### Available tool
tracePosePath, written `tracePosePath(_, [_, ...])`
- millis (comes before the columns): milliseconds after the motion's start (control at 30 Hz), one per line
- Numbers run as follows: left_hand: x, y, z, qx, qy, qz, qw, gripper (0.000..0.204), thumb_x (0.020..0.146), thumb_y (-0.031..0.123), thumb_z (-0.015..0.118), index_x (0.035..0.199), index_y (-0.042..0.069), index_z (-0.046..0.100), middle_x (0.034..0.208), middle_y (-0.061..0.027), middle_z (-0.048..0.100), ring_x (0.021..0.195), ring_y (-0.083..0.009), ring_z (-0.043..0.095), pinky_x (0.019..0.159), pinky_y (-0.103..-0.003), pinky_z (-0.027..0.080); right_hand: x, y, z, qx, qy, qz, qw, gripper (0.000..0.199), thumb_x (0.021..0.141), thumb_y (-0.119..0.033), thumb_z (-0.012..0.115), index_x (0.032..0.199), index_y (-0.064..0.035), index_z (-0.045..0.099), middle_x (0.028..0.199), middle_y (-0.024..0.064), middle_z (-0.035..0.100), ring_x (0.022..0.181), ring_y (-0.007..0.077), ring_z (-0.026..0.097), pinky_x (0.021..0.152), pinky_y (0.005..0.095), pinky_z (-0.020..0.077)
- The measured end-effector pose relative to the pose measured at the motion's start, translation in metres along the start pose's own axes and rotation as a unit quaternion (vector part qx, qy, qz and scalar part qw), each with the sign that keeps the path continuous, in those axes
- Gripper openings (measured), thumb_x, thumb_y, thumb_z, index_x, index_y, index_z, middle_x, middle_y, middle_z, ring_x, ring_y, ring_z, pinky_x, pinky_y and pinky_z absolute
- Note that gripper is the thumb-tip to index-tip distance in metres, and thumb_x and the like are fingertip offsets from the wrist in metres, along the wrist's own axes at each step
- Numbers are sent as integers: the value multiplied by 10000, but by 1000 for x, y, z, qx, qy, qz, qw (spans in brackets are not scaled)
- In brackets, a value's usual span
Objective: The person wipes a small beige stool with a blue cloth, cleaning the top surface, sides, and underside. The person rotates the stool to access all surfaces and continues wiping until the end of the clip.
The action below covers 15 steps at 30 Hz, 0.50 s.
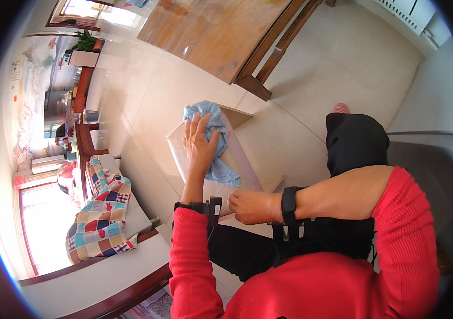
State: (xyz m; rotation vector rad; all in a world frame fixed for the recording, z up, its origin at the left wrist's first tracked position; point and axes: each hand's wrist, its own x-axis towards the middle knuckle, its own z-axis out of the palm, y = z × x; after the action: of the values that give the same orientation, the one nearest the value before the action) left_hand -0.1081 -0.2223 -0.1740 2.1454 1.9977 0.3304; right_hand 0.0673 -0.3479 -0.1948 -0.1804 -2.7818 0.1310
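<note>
The left hand [198, 142] lies flat and spread wide on a blue cloth [211, 139] — pressing it down, not gripping it. The cloth sits on top of a small pale stool [247, 173] on the tiled floor [146, 106]. It looks soft, light and floppy — easy to bunch up anywhere. The right hand [250, 206] is curled at the stool's near edge; I cannot tell if it grips.

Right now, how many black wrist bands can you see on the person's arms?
2: one black band on the left wrist, behind the left hand on the blue cloth; one on the right wrist.
</note>
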Motion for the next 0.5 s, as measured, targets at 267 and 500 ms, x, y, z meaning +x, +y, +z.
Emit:
tracePosePath(267, [-76, 23, -6, 12, -22, 85, 996, 522, 823, 299, 746, 1316, 210, 600, 1520, -64, 435, 1450, -392, 295, 1115, -655, 239, -10, 2, -8, 16, -16, -47, 999, 151, 798, -197, 640, 805, -150, 783, 947, 3, 709, 960, 216, 627, 784, 339, 458])
tracePosePath(500, [-149, 38, -12, 27, -53, 92, 994, 569, 815, 235, 749, 1356, 203, 575, 1530, -74, 424, 1456, -379, 293, 1150, -592, 228, -17, -6, -14, 64, -25, -111, 991, 148, 797, -189, 649, 807, -144, 789, 848, 22, 737, 894, 210, 676, 735, 358, 494])
